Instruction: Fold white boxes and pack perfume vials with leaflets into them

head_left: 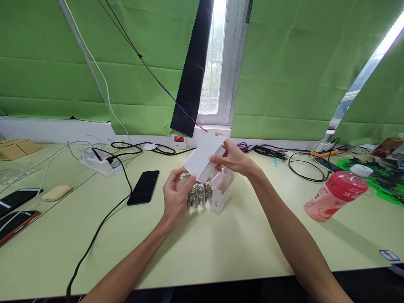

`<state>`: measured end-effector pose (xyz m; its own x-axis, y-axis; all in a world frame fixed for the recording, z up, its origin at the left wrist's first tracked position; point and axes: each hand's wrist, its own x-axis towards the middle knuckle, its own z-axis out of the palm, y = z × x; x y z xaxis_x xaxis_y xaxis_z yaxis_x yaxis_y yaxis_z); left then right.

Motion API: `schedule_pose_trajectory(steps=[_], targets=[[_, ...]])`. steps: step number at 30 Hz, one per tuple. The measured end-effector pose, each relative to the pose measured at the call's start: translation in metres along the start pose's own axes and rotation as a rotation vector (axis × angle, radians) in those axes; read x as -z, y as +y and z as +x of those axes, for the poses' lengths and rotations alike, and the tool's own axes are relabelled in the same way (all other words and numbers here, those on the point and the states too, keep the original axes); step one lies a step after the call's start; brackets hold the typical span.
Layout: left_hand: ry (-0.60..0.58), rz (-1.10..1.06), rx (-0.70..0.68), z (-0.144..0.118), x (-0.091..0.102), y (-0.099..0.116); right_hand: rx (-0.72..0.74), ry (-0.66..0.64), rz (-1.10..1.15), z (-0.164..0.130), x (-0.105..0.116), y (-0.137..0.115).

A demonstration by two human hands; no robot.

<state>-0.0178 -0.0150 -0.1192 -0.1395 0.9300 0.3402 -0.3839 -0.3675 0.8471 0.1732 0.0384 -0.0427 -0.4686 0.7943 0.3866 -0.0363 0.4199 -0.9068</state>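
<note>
Both hands hold a white cardboard box (205, 155), tilted above the table. My left hand (177, 191) grips its lower left corner between thumb and fingers. On the box's right side, my right hand (235, 156) has its thumb on the front edge, with the other fingers partly hidden behind. Below the held box stand several small clear glass bottles (200, 194) in a group, their tops partly covered by the box and my left hand. Touching or close to them on the right is an open white carton (221, 195), standing on the table with its top open.
A black phone (143, 187) lies left of my left hand. A power strip (102, 166) with cables sits farther back. At the right stands a pink drink bottle (337, 193). Coiled black cables (269, 151) run along the wall, and a small white box (179, 142) stands there.
</note>
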Motion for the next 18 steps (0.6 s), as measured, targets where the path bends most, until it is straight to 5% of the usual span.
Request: schedule_pose_trajectory(steps=[18], targets=[[0.033,0.024,-0.065,0.000,0.001,0.000,-0.111,0.076,-0.018,-0.004,-0.012,-0.015]])
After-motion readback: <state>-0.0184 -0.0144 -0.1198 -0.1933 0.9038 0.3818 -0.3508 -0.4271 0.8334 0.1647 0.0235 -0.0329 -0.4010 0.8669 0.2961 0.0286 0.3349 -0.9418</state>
